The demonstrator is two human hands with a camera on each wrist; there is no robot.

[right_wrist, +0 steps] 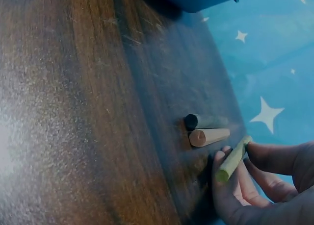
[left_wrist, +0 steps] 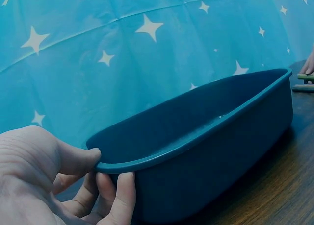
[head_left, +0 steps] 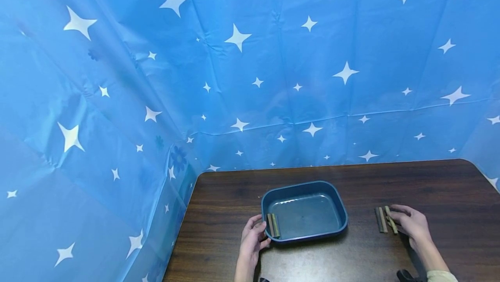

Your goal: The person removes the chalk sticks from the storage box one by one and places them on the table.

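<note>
My left hand (head_left: 254, 237) grips the front left corner of a dark blue plastic tub (head_left: 341, 230). In the left wrist view the thumb (left_wrist: 81, 156) hooks over the rim and the fingers lie against the outside wall. Two short sticks, one brown (head_left: 270, 224) and one green (head_left: 275, 225), lie side by side inside the tub at its left end. To the right of the tub, my right hand (head_left: 412, 223) pinches a yellow-green stick (right_wrist: 233, 161) between thumb and fingers. Beside it on the table lie a black stick (right_wrist: 206, 121) and a tan stick (right_wrist: 210, 137), close together.
A dark wood-grain table (head_left: 218, 212) carries everything. Behind it and to the left hangs a blue cloth with white stars (head_left: 289, 100). Small dark objects (head_left: 405, 275) show at the table's near edge, close to the right forearm.
</note>
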